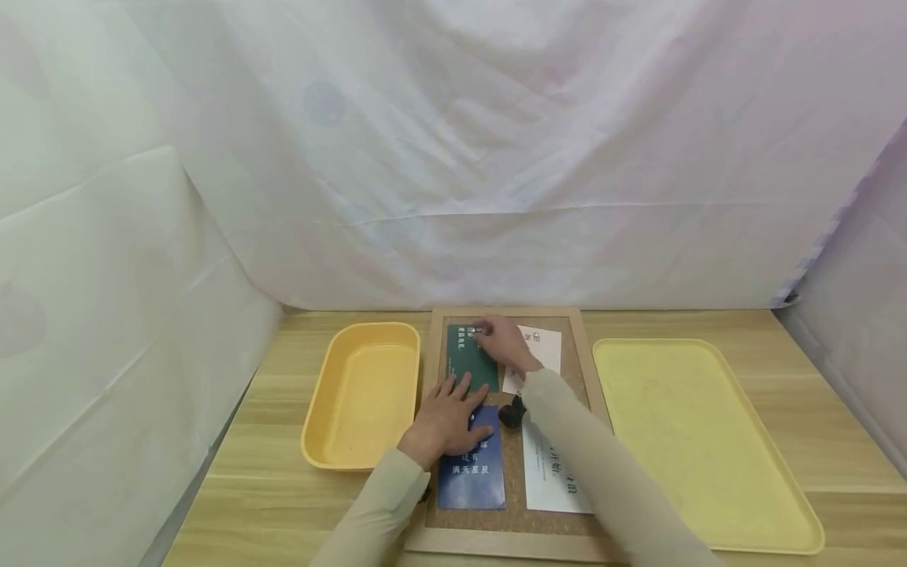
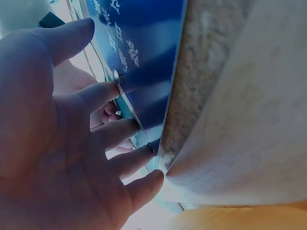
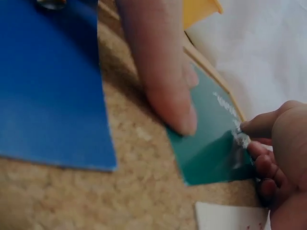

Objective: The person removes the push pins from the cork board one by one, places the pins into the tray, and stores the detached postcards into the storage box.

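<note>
Spread flat, my left hand (image 1: pixel 442 417) rests across the lower edge of the green card (image 1: pixel 464 364) and the top of the blue card (image 1: pixel 471 480). My right hand (image 1: pixel 505 342) is at the green card's top edge, thumb and fingers pinching a small clear thumbtack, mostly hidden by the fingertips. Both cards lie on a wood-framed cork board (image 1: pixel 513 504). A shiny round tack (image 3: pixel 51 4) sits at the blue card's top edge. Beneath my right wrist, a white card (image 1: pixel 549 346) with red print is partly covered.
Another white card (image 1: pixel 549 480) lies at the board's lower right, partly under my right sleeve. A yellow-orange bin (image 1: pixel 312 429) stands left of the board. To the right lies a flat yellow tray (image 1: pixel 694 449). White cloth (image 1: pixel 496 260) hangs behind the wooden table.
</note>
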Demonstrator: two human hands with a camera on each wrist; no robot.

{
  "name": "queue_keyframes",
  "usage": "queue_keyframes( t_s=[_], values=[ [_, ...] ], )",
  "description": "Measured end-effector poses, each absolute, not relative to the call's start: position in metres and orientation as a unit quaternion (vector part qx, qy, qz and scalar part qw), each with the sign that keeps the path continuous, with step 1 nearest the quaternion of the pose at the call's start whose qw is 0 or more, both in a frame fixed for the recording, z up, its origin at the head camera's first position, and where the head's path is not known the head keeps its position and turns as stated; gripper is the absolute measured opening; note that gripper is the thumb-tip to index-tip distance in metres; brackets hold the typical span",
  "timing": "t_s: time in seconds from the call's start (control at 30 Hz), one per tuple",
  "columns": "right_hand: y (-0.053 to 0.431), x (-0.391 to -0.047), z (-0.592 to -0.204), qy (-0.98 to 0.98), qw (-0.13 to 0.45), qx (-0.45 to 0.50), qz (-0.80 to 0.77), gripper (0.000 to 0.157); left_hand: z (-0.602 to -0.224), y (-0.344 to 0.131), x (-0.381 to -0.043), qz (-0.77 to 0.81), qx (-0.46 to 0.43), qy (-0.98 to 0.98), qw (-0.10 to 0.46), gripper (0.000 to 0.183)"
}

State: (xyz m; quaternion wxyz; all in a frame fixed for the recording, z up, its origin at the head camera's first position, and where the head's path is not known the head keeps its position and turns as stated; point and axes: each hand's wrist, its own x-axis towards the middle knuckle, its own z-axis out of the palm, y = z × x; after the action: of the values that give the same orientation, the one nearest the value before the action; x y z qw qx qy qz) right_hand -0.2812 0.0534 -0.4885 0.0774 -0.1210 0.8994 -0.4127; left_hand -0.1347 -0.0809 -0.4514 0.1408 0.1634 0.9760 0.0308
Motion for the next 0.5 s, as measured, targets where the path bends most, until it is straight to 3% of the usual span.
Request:
queue_keyframes(
  t_s=[0.5],
  values=[
    [0.0515,-0.2856,-0.4959,0.890,0.065,-0.096,-0.441,0.025,-0.4506,-0.0808,-0.1341,0.031,0.168,0.975,0.140,0.067]
  ],
)
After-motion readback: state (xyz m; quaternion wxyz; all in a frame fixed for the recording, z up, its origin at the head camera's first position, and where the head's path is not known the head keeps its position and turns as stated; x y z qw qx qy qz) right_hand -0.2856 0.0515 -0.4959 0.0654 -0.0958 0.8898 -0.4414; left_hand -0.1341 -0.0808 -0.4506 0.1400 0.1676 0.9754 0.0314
